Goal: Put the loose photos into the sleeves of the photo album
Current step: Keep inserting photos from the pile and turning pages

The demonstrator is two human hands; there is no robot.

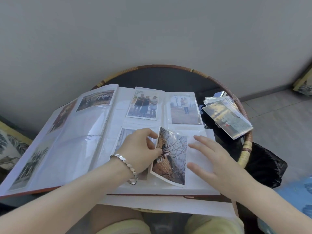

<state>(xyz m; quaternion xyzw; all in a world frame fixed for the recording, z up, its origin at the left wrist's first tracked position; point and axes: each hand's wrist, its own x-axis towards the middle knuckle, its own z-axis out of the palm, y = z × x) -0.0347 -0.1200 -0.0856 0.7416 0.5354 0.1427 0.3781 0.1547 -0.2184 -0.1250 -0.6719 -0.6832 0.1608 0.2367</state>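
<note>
Round wicker-rimmed tabletop (168,76) against a grey wall carries the open photo album (81,137). Left grip (140,149) pinches a tree photo (172,159) by its left edge, over the album's lower right page. Right grip (214,159), fingers straight and spread, presses the empty sleeve (198,157) beside it. Loose photos (228,117) lie stacked right of the album.

Loose photo (173,154) tilted, perhaps half-sleeved, on open album (76,141).

Head-worn camera is looking down on the open photo album (76,141)
The lone wide-angle view is facing forward and down, sitting close above the worktop (168,78), a wall (152,31) filling its top.
</note>
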